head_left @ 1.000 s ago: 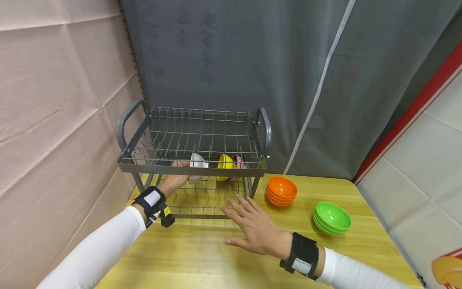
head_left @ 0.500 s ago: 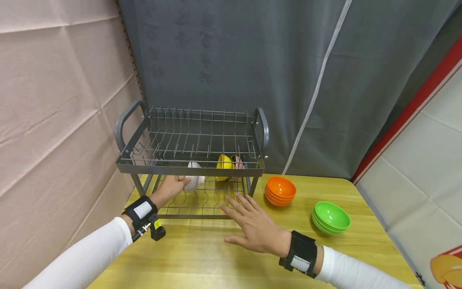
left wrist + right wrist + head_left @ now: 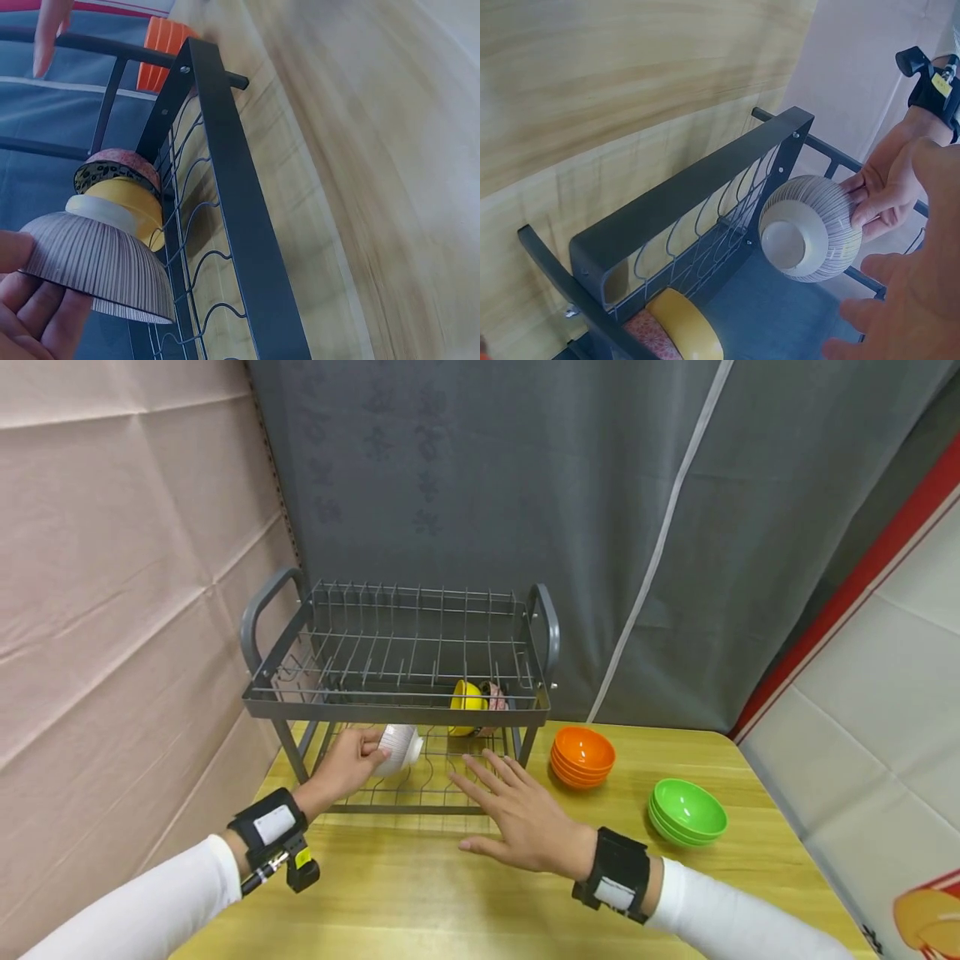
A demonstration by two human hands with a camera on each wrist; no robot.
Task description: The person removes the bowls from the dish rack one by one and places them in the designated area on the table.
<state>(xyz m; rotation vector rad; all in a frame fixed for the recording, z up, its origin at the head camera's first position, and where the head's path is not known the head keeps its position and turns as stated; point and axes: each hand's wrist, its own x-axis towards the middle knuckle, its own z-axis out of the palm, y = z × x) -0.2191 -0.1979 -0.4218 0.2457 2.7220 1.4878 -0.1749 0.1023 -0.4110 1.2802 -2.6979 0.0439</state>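
Note:
My left hand (image 3: pixel 352 760) grips a white ribbed bowl (image 3: pixel 398 747) on its side over the front of the lower shelf of a grey wire dish rack (image 3: pixel 397 712). In the right wrist view the bowl (image 3: pixel 810 229) shows its foot, with the left fingers (image 3: pixel 885 184) curled round its rim. A yellow bowl (image 3: pixel 467 700) and a pink patterned bowl (image 3: pixel 497 697) stand on edge farther back on that shelf. My right hand (image 3: pixel 517 810) hovers flat and holds nothing, its fingers spread by the rack's front rail.
A stack of orange bowls (image 3: pixel 583 756) and a stack of green bowls (image 3: pixel 688 810) sit on the wooden table (image 3: pixel 420 893) right of the rack. The rack's upper tier holds nothing. A beige wall is at left, a grey curtain behind.
My left hand has drawn the ribbed bowl down and forward from under the upper tier toward the rack's front. My right hand shifted slightly forward and left.

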